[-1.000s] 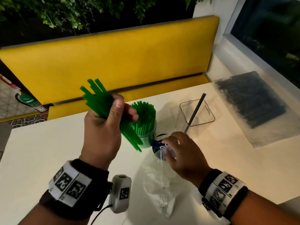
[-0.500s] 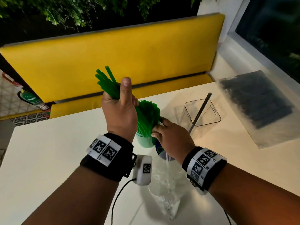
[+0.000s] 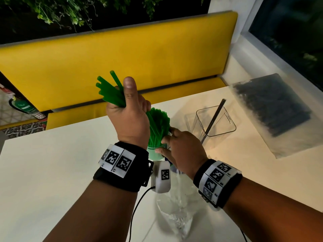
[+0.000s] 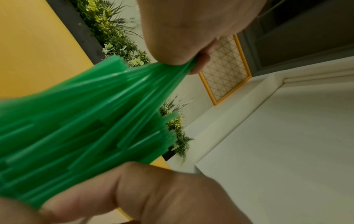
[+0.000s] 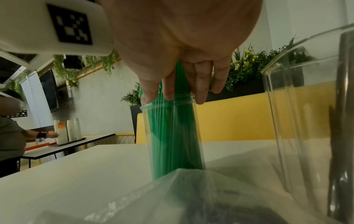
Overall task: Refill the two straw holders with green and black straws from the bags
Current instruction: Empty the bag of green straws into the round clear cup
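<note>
My left hand [image 3: 128, 110] grips a bundle of green straws [image 3: 109, 89], thumb pointing up. The bundle's lower ends reach down among the green straws standing in the round clear holder [image 3: 153, 154]. In the left wrist view the bundle [image 4: 86, 121] fans out between thumb and fingers. My right hand [image 3: 162, 145] holds that holder at its rim, thumb on one side and fingers on the other [image 5: 182, 94]. To the right, the square clear holder [image 3: 227, 130] has one black straw [image 3: 215, 117] leaning in it.
A bag of black straws [image 3: 272, 109] lies at the table's far right. An empty clear bag [image 3: 174, 213] lies flat under my wrists. A yellow bench back [image 3: 122, 58] stands behind the white table [image 3: 52, 172]. In the background a person [image 5: 9, 136] stands beside stacked cups.
My left hand swung the green bundle rightward and upright over the round holder. My right hand left the empty bag and rose to the holder's rim.
</note>
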Tool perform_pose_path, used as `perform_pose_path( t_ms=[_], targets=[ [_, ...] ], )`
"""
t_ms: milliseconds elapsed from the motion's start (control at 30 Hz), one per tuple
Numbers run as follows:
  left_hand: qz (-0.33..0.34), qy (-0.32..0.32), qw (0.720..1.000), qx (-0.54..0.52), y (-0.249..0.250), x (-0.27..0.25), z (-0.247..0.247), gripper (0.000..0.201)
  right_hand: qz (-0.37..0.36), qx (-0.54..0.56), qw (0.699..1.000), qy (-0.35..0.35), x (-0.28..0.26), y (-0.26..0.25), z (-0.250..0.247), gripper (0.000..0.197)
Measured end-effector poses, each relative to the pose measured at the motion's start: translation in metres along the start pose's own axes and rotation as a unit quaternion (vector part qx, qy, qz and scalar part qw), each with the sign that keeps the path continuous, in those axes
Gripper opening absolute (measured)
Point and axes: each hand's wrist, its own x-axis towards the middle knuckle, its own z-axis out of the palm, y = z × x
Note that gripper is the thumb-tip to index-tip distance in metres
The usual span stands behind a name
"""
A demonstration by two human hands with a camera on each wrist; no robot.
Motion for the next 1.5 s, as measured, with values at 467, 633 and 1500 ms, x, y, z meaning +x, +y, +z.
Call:
perform_pose_path(
  t_ms=[467, 633, 1500],
  targets=[
    [-0.015, 0.048, 0.996, -0.068, 0.007, -0.012, -0.028, 0.047, 0.117, -0.028, 0.993, -0.011, 0.012, -0.025, 0.014, 0.095],
    [-0.023, 0.018, 0.998, -0.064, 0.007, -0.016, -0.037, 0.044, 0.123, -0.04, 0.991, 0.018, 0.012, -0.024, 0.022, 0.085],
    [-0.001, -0.328, 0.821, 0.468, 0.006, -0.001, -0.072, 0.089, 0.085, 0.01, 0.996, 0.04, 0.007, -0.014, 0.015, 0.052]
  ],
)
